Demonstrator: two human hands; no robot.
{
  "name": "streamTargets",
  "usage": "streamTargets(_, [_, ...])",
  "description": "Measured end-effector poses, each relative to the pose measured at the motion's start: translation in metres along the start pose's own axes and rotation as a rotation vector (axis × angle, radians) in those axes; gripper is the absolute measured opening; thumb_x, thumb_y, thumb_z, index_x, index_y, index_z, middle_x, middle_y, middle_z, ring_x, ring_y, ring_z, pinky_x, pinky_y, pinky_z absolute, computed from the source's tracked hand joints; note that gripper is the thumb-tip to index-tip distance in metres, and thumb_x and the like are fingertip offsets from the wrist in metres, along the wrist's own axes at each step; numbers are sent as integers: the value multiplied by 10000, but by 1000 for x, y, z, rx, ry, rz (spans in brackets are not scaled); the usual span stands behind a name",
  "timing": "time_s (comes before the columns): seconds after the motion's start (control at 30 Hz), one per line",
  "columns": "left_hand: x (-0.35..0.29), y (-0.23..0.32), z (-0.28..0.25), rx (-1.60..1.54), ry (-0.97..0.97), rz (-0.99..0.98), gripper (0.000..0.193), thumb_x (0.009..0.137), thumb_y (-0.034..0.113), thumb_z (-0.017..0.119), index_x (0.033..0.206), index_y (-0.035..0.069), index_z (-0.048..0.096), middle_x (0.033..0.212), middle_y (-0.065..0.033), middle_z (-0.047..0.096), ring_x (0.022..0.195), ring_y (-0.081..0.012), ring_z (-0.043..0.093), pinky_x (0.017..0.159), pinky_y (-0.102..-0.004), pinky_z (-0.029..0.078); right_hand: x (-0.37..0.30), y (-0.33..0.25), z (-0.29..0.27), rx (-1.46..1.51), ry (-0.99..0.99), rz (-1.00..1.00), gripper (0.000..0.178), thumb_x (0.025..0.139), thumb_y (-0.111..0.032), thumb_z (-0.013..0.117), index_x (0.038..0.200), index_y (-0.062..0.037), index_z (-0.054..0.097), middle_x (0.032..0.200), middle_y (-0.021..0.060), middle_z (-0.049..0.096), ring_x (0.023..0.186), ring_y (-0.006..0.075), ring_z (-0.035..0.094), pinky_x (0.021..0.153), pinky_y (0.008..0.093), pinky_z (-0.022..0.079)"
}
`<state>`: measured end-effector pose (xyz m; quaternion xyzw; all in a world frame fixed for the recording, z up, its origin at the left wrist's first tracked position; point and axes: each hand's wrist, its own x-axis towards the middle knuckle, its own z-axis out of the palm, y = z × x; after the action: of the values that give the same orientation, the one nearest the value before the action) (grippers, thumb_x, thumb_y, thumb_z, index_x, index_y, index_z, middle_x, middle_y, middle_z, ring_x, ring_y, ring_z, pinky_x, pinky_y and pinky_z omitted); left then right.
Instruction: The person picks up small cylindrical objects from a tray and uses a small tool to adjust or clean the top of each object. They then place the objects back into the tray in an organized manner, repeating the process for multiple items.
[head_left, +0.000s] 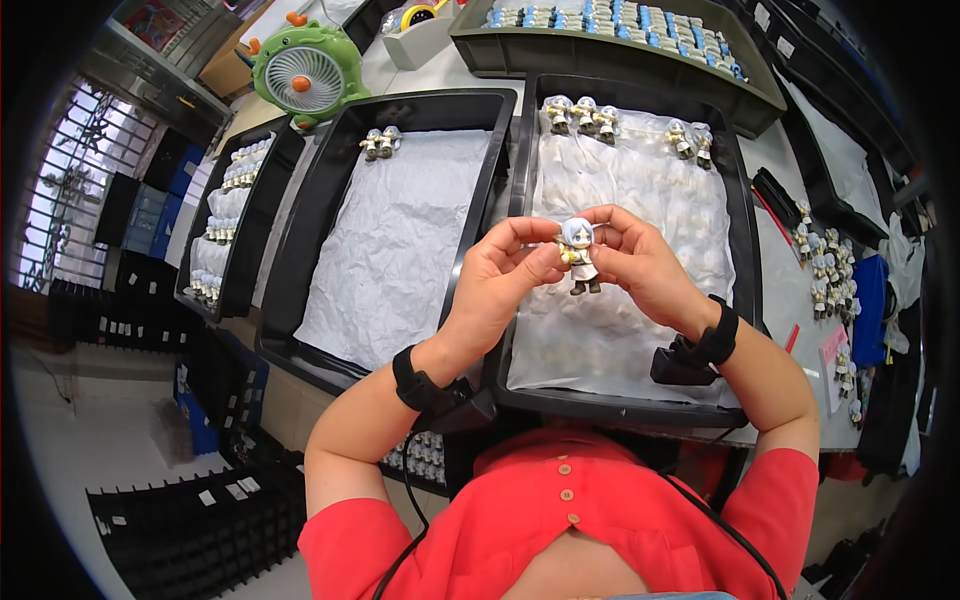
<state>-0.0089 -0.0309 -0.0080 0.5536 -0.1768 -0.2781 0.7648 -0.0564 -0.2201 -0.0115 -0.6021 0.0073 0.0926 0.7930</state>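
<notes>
A small figurine (579,262) with pale hair, a white outfit and dark boots is held upright between my two hands. My left hand (510,265) pinches it from one side with thumb and fingertips. From the other side my right hand (640,258) grips it the same way. Both hands are above a black tray (742,270) lined with white paper, under which rows of lumps show faintly. At that tray's far end stand three figurines (582,118) on the left and two figurines (690,143) on the right.
Left of it, another black tray (285,310) has crumpled white paper and two figurines (380,143). Further left is a narrow tray (240,270) of figurines. A green fan (304,72) and a large bin (610,58) stand behind. Several loose figurines (830,272) lie at right, by a red pen (793,338).
</notes>
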Motion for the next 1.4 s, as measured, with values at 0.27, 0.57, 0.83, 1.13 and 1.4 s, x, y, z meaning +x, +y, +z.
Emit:
streamTargets(0.27, [1,-5,-2,24,-16,31,298,866,113,615,1120,19,490,1046,-75,573,902,-125,591,785,-264,506,-1,-1,2,15,7,20,291,869,-70,522,1158,-45,501,963,45,612,833,88,573,720,243,479])
streamTargets(0.57, [1,2,4,-24,47,81,298,861,67,603,1111,-21,467,1046,-101,543,916,-159,600,781,-293,527,-4,-11,7,88,-122,27,521,851,-50,560,1327,-60,348,1141,101,507,958,152,580,825,285,499])
streamTargets(0.83, [3,-2,0,7,81,69,271,871,76,597,1099,-20,487,1058,-95,569,930,-152,598,776,-280,519,-4,-6,8,-20,-109,-129,594,825,-42,623,1339,-76,327,1124,107,498,951,152,575,802,274,507])
streamTargets(1.13, [1,-4,1,67,1,129,322,848,39,615,1132,0,468,1065,-74,579,984,-129,560,843,-262,461,-9,-2,16,-553,45,-479,640,668,-63,769,1228,-97,460,979,65,525,800,157,551,636,264,504])
streamTargets(1.4, [-1,-2,2,86,-32,116,360,836,78,644,1136,24,453,1050,-69,580,950,-116,571,813,-271,478,-11,0,21,-554,-25,-495,663,674,-95,781,1246,-85,446,992,65,536,839,159,564,671,267,510])
